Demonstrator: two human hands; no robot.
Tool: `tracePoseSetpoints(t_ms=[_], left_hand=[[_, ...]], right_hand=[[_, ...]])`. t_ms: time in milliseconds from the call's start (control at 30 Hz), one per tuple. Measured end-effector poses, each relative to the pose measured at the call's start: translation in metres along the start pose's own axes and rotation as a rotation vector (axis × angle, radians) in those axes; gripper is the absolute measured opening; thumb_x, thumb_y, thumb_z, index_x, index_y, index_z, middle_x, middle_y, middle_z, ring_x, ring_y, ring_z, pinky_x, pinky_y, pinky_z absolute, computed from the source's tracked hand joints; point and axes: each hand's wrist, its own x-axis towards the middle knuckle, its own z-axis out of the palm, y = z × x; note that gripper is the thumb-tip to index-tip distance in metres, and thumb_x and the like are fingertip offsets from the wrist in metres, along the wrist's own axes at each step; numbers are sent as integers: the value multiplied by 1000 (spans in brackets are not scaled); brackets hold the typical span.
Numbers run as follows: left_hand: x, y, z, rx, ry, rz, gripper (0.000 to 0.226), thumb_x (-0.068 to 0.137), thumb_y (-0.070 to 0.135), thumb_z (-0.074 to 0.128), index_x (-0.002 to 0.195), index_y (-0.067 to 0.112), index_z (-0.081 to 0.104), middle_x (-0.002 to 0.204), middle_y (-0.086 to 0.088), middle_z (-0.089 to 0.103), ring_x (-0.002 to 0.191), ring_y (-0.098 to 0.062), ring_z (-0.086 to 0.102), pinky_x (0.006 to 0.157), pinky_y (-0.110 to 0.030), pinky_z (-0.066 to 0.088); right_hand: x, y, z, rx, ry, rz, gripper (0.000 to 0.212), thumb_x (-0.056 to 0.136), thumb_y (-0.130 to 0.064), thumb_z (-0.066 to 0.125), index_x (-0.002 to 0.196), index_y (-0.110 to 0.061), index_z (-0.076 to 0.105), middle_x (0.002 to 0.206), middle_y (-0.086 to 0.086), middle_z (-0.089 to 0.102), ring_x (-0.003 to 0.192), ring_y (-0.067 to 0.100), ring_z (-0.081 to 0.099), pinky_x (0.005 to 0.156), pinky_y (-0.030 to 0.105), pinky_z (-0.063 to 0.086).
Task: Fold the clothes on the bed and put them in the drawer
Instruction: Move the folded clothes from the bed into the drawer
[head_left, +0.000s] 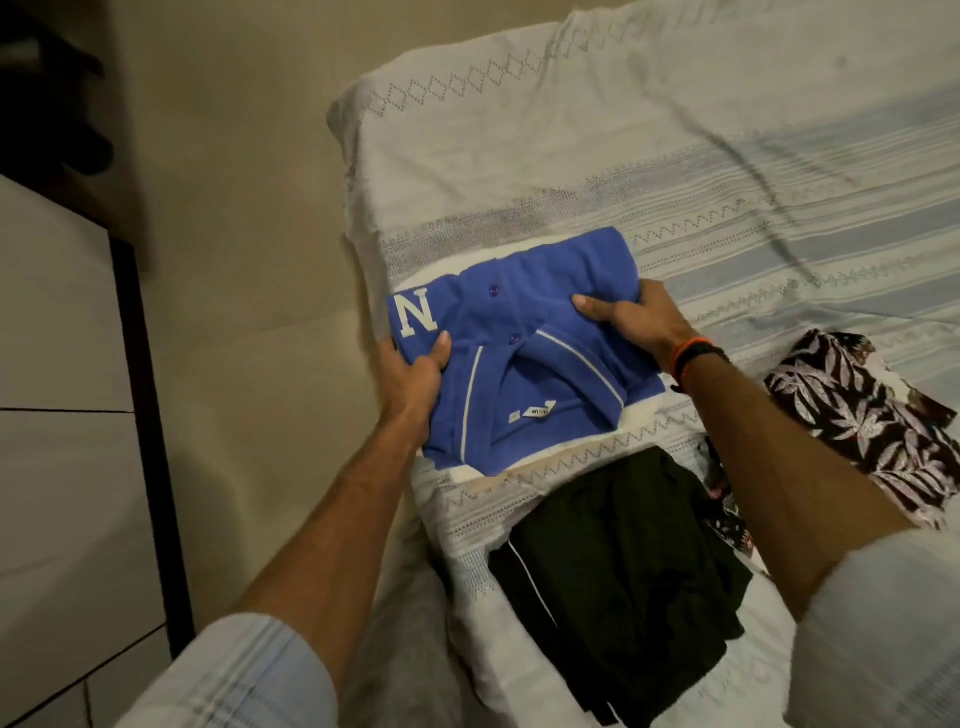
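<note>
A folded blue polo shirt with a white letter N lies near the left edge of the bed. My left hand grips its left edge, thumb on top and fingers underneath. My right hand grips its right edge the same way, thumb pressed on the fabric. A dark green-black garment lies crumpled on the bed just in front of the blue shirt. A dark shirt with a pale leaf print lies to the right, partly under my right forearm.
The bed has a pale bedspread with blue stripes and zigzag stitching. A beige floor runs along its left side. White furniture with a dark edge stands at the far left. No drawer is recognisable.
</note>
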Motion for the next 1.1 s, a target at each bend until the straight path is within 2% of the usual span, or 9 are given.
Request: tracePoseSetpoints(t_ms=[167,300,433,500,567,667,767,867,1100], left_hand=[[-14,-36,-3,-3,23,-40,45,91,15,70,128,12,46,108,5,61,87,-5,62,70,-19,54],[4,-60,0,17,35,-83,43,90,19,72,124,16,47,120,-2,63,104,-18,65,91,-40,56],[26,-85,4,203,104,-81,46,84,31,77,118,20,48,117,3,62,108,-20,64,95,-37,51],[30,-90,4,214,99,-80,54,79,39,80,119,17,51,118,4,62,109,-18,63,93,-33,51],[32,-94,2,183,62,-110,64,72,52,81,120,16,58,119,6,67,107,-15,66,93,-35,53],[30,-91,2,167,22,-211,70,65,60,81,122,24,63,115,9,71,103,-13,68,93,-39,55],[31,-87,6,59,-39,-340,59,72,45,85,122,22,65,114,7,72,102,-16,69,94,-43,56],[35,-81,6,-54,-126,-457,53,75,32,85,122,18,65,115,1,73,101,-20,71,92,-43,57],[34,-81,5,-89,-207,-393,46,84,28,76,127,17,62,116,1,72,101,-20,71,86,-39,59]], right_hand=[[-14,32,4,24,-31,39,45,73,-36,86,109,-16,71,106,0,73,98,20,69,93,44,56],[5,48,13,12,-44,63,50,73,-38,86,114,-14,70,109,1,73,100,21,68,93,44,55],[29,71,28,-223,-8,14,56,75,-50,81,114,-11,69,110,6,71,100,23,65,82,33,50],[35,80,32,-289,80,-53,72,67,-66,79,110,-9,67,105,10,70,101,28,65,80,35,50],[46,96,31,-370,137,-59,95,53,-85,71,107,-8,63,102,13,67,101,33,63,83,46,53],[51,100,27,-275,128,72,104,41,-87,77,111,-12,60,107,7,65,97,24,64,82,45,56],[48,89,23,-188,35,210,103,43,-75,86,123,-19,56,115,-5,66,101,17,63,90,40,55],[50,88,22,-124,-40,235,90,39,-75,86,111,-25,67,107,-5,72,98,19,68,89,43,57],[31,82,25,-107,-66,170,57,63,-58,85,107,-25,72,106,-4,73,99,20,68,92,43,55]])
